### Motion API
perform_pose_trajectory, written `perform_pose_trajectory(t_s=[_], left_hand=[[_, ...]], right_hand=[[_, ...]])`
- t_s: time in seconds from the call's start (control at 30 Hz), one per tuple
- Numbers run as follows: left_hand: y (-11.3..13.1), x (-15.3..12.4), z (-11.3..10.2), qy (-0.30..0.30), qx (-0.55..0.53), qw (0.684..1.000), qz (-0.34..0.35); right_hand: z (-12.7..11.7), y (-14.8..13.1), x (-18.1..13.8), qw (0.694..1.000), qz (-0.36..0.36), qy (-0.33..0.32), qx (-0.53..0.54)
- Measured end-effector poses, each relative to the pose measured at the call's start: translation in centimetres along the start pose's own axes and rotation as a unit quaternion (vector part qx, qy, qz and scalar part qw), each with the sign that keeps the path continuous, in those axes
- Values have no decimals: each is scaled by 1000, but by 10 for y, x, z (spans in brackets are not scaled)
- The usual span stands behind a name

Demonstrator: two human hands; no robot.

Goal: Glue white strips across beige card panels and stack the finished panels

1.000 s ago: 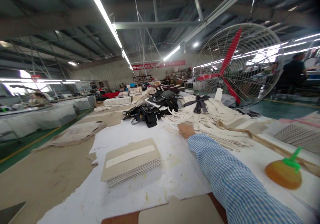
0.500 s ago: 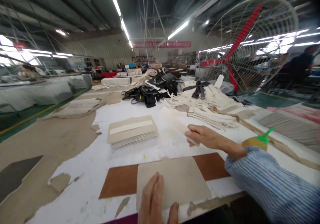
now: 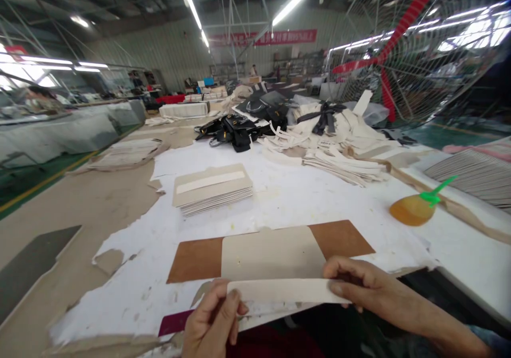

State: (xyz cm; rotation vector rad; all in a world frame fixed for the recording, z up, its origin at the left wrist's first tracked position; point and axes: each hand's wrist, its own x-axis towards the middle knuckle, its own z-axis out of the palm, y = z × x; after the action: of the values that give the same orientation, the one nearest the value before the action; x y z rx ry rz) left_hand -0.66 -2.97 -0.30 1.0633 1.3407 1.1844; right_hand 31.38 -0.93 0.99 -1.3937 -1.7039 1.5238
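We hold a pale strip (image 3: pixel 285 291) stretched flat between both hands at the near edge of the desk (image 3: pixel 319 198): our left hand (image 3: pixel 213 320) pinches its left end between thumb and fingers, and our right hand (image 3: pixel 359 286) is closed on its right end with the thumb on top. The strip lies just over the near edge of a grey card panel (image 3: pixel 271 251), which sits on a brown board (image 3: pixel 343 238) that shows on either side of it. A dark red piece (image 3: pixel 173 323) peeks out below our left hand. Beyond the panel, on the white paper covering the desk, stands a stack of grey cards (image 3: pixel 211 190) with a pale strip across the top one. To the right, well apart from our hands, sits an amber glue bottle (image 3: pixel 413 209) with a green nozzle, lying low on the desk. Farther back a heap of pale strips (image 3: pixel 343 150) spreads across the desk, with black bags (image 3: pixel 239 129) just behind and left of it. A big wire-caged fan (image 3: pixel 399 54) with red blades stands at the far right, and ridged grey sheets (image 3: pixel 475 174) lie along the right edge. Torn brown paper (image 3: pixel 80 214) covers the desk to our left. Nothing lies between our hands and the panel.
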Motion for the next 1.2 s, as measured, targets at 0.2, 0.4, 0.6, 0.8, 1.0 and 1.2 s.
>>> perform_pose_trajectory(t_s=[0.2, 0.4, 0.6, 0.8, 1.0, 1.2], left_hand=[[6, 12, -4, 58, 49, 997, -12], [-2, 36, -13, 37, 150, 987, 38], [-6, 43, -21, 58, 295, 952, 63], [0, 46, -18, 71, 337, 934, 91], [-1, 46, -19, 80, 353, 927, 96], [0, 45, -19, 84, 358, 925, 92]], right_hand=[[-14, 5, 15, 991, 9, 133, 8], [-12, 3, 50, 968, 15, 230, -100], [-9, -3, 54, 957, 28, 251, -141], [-5, -11, 54, 946, 47, 267, -175], [-4, -14, 55, 937, 56, 276, -204], [-2, -15, 55, 931, 61, 276, -229]])
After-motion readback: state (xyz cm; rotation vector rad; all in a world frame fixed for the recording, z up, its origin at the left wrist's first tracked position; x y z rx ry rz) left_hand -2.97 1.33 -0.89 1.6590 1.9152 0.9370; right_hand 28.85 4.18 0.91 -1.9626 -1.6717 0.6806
